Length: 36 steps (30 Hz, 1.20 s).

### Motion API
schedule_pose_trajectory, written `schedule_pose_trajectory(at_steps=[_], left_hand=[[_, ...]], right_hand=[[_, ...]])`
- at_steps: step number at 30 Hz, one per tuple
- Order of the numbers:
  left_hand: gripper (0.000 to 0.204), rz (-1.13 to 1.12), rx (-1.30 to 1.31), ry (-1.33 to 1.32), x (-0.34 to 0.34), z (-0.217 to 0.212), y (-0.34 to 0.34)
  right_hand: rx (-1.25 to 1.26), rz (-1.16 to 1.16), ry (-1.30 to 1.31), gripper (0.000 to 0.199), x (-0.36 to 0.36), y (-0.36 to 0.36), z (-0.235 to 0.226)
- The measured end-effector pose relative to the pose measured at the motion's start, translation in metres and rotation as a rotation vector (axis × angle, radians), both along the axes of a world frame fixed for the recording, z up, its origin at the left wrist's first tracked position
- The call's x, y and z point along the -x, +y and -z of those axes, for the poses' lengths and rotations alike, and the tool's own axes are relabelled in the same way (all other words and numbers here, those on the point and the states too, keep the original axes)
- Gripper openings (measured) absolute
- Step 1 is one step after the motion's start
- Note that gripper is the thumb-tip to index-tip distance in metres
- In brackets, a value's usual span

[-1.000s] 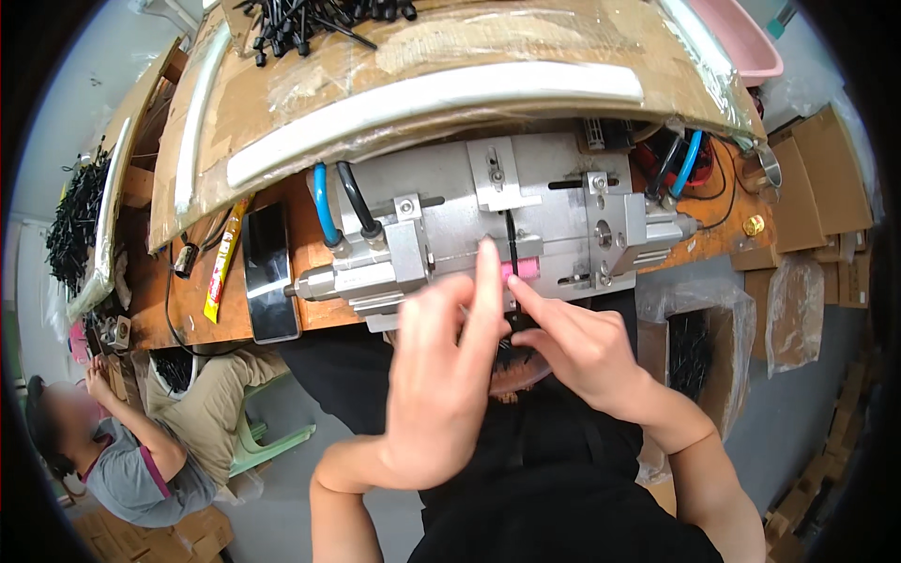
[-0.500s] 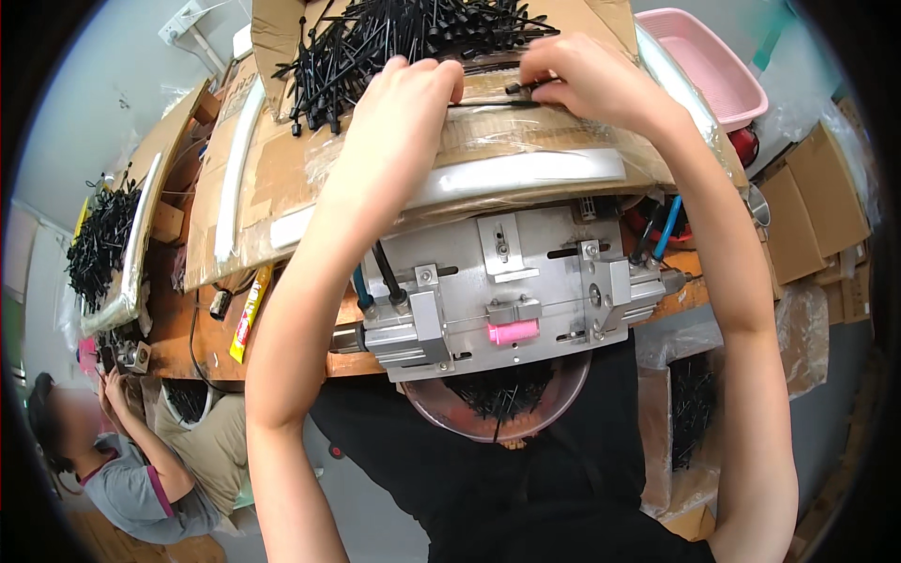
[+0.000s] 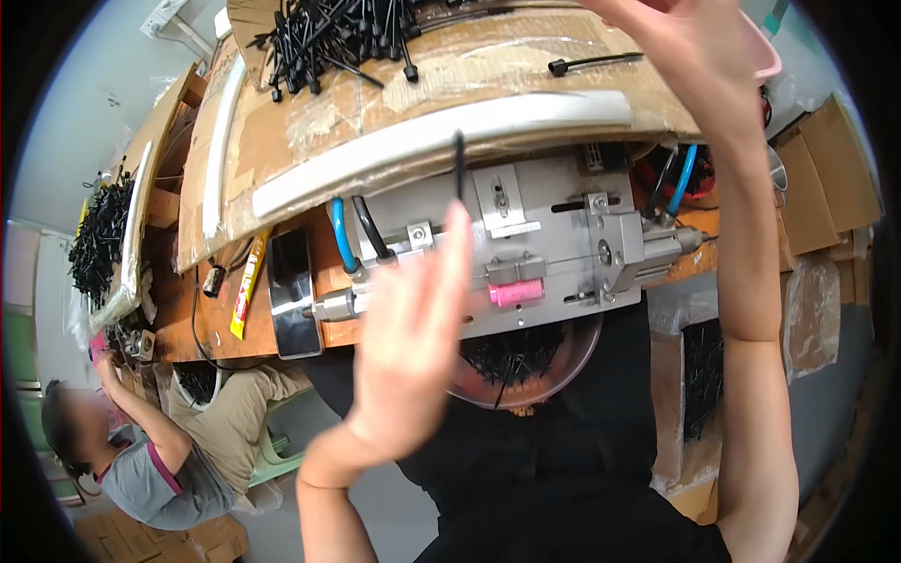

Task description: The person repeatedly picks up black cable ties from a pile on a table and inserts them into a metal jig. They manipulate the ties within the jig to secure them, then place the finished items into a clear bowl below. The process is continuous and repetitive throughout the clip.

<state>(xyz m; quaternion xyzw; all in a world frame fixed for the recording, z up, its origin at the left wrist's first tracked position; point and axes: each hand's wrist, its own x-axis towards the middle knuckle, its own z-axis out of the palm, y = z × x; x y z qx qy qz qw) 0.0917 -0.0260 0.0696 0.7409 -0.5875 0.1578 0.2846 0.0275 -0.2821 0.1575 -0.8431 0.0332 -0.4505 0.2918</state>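
Note:
My left hand (image 3: 404, 338), blurred by motion, is over the left side of a metal fixture (image 3: 563, 235). Its fingers pinch a thin black plastic stick (image 3: 459, 164) that points up toward the cardboard. A pink cylinder (image 3: 516, 293) sits on the fixture's front, just right of that hand. My right hand (image 3: 690, 42) is at the top edge, over the far right of the cardboard; most of its fingers are cut off. Below it, one black stick with a thick end (image 3: 596, 64) lies alone. A heap of similar black sticks (image 3: 338, 38) covers the cardboard's far left.
Under the fixture, a clear bowl (image 3: 587, 361) of black pieces rests on my lap. A dark flat panel (image 3: 293, 291) and yellow packet (image 3: 248, 286) are left of the fixture. A pink basket (image 3: 768, 61) stands far right. Another person (image 3: 141, 460) works at lower left.
My left hand has come down from the heap to the fixture with a black stick. My right hand has moved up and right, leaving one stick on the cardboard. The whole view has shifted.

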Motion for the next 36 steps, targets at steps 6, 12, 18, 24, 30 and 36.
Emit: schedule_pose_trajectory(at_steps=[6, 12, 18, 24, 30, 36], left_hand=[[0.069, -0.066, -0.248, 0.114, 0.072, 0.054, 0.008], [0.063, -0.12, -0.238, 0.013, 0.073, 0.061, -0.006], [0.065, -0.062, -0.211, 0.142, 0.046, 0.038, -0.004], [0.025, -0.173, 0.24, -0.176, -0.09, -0.018, -0.087], [0.02, -0.073, -0.256, 0.302, -0.103, -0.07, -0.098], [0.024, -0.017, 0.124, 0.132, -0.048, -0.033, -0.051]], right_hand=[[-0.248, -0.198, -0.151, 0.033, 0.042, 0.0, 0.011], [-0.259, -0.1, -0.126, 0.024, 0.085, 0.021, 0.031], [-0.165, -0.046, 0.042, 0.043, 0.104, 0.103, 0.1], [-0.032, -0.009, 0.273, 0.064, 0.108, 0.151, 0.156], [-0.008, 0.026, 0.33, 0.064, 0.093, 0.153, 0.168], [0.149, -0.027, 0.509, 0.061, 0.098, 0.127, 0.125]])
